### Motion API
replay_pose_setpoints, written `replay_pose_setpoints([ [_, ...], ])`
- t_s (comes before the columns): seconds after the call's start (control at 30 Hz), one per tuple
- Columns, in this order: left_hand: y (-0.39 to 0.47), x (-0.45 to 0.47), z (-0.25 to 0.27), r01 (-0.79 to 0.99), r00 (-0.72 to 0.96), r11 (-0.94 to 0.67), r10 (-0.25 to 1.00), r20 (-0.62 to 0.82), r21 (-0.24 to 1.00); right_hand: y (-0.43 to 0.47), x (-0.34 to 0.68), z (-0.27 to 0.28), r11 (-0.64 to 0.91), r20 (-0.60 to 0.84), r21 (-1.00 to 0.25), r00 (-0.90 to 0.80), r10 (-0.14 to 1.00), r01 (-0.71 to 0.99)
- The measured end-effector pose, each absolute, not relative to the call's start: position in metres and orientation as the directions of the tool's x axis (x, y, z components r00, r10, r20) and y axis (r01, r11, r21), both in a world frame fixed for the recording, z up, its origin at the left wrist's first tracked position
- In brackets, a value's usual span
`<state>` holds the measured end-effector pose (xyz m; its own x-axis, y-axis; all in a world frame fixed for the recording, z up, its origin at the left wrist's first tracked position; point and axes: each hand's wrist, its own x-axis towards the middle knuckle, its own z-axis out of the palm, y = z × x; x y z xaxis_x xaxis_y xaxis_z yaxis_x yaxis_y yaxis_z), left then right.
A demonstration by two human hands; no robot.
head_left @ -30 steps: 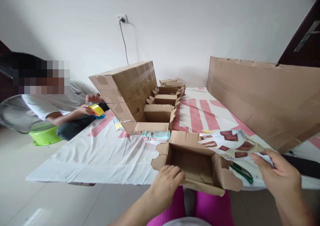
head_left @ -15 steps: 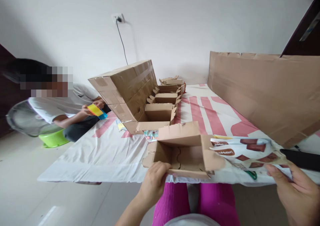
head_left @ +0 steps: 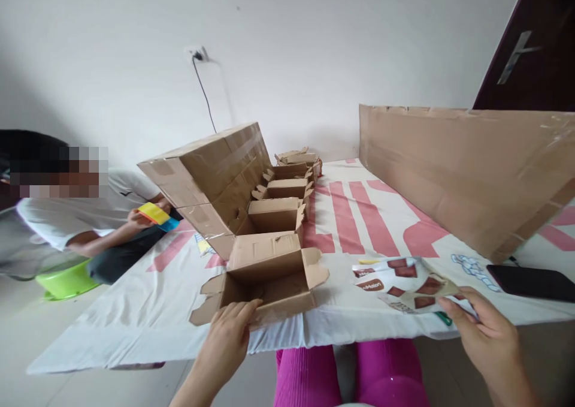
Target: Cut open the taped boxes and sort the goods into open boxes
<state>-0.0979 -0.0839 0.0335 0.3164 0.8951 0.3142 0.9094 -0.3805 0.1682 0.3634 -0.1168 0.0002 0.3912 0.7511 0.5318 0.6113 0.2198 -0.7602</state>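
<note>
My left hand (head_left: 231, 332) grips the near wall of an open cardboard box (head_left: 290, 311) by the table's front edge. The box's flaps are folded outward and its dim inside shows nothing I can make out. At the right, my right hand (head_left: 487, 329) pinches the end of a flat white packet (head_left: 398, 284) with brown squares and partly legible lettering. That packet hangs low over the cloth, apart from the box. Behind the box, a row of similar open boxes (head_left: 274, 220) runs back along a taller cardboard box wall (head_left: 179, 179).
A pink-and-white cloth (head_left: 354, 215) covers the table. A large cardboard panel (head_left: 449, 161) stands at the right, near a black phone (head_left: 530, 282). A small green object (head_left: 444, 317) lies under the packet. To the left, a seated person (head_left: 108, 215) holds a yellow-and-blue item (head_left: 158, 216).
My left hand has slid the near box leftward, up against the front end of the row. The packet stays in my right hand. The whole view has shifted somewhat.
</note>
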Motion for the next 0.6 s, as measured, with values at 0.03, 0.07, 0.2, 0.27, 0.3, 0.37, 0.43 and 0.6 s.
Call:
replay_pose_setpoints([
  [0.03,-0.082,-0.096,0.032,0.913,0.322,-0.382,0.891,0.319,0.146,-0.116,0.363,0.001,0.236,0.548,-0.738,0.356,0.757,0.632],
  [0.07,-0.081,-0.094,0.031,0.908,0.335,-0.397,0.88,0.336,0.132,-0.116,0.362,0.002,0.251,0.558,-0.721,0.326,0.763,0.646],
  [0.2,-0.089,-0.072,0.041,0.815,0.422,-0.547,0.786,0.452,0.19,-0.115,0.352,0.016,0.347,0.607,-0.634,0.166,0.777,0.691],
  [0.27,-0.095,-0.054,0.047,0.726,0.478,-0.63,0.75,0.456,0.276,-0.115,0.343,0.025,0.441,0.639,-0.58,0.047,0.768,0.685],
  [0.3,-0.098,-0.045,0.047,0.686,0.508,-0.657,0.74,0.442,0.312,-0.114,0.338,0.028,0.489,0.655,-0.552,-0.013,0.756,0.676],
  [0.37,-0.099,-0.025,0.043,0.647,0.558,-0.684,0.726,0.402,0.337,-0.113,0.329,0.033,0.57,0.679,-0.5,-0.112,0.725,0.652],
  [0.43,-0.096,-0.01,0.031,0.67,0.583,-0.687,0.722,0.373,0.281,-0.113,0.323,0.033,0.621,0.695,-0.467,-0.173,0.698,0.63],
  [0.6,-0.084,-0.006,0.008,0.872,0.397,-0.469,0.846,0.356,0.141,-0.113,0.327,0.021,0.617,0.686,-0.471,-0.178,0.706,0.63],
])
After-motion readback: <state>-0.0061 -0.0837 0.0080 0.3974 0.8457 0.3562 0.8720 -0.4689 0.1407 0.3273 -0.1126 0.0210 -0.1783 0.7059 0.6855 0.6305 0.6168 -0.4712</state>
